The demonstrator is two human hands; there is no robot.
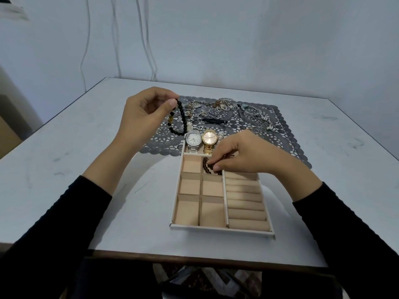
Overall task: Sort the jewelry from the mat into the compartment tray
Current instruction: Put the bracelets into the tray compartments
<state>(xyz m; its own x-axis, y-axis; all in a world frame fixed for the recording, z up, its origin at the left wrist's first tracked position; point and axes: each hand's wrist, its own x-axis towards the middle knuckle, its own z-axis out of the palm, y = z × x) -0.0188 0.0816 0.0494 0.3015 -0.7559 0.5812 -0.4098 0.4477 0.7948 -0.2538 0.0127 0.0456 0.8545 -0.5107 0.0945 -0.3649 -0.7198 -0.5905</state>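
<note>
My left hand (142, 117) pinches a black bead bracelet (176, 124) that dangles above the left part of the grey lace mat (287, 134). My right hand (244, 154) has its fingers curled on a dark brown bead bracelet (207, 166) lying in the top right square compartment of the beige tray (222, 230). A silver watch (192, 140) and a gold watch (209, 139) lie in the tray's far compartment. Chains, rings and pendants (218, 105) are scattered along the mat's far side.
The tray's other square compartments (190, 186) hold nothing, and ring rolls (245, 201) fill its right side. The white table's front edge (194, 257) runs close to me. Cables hang on the wall behind.
</note>
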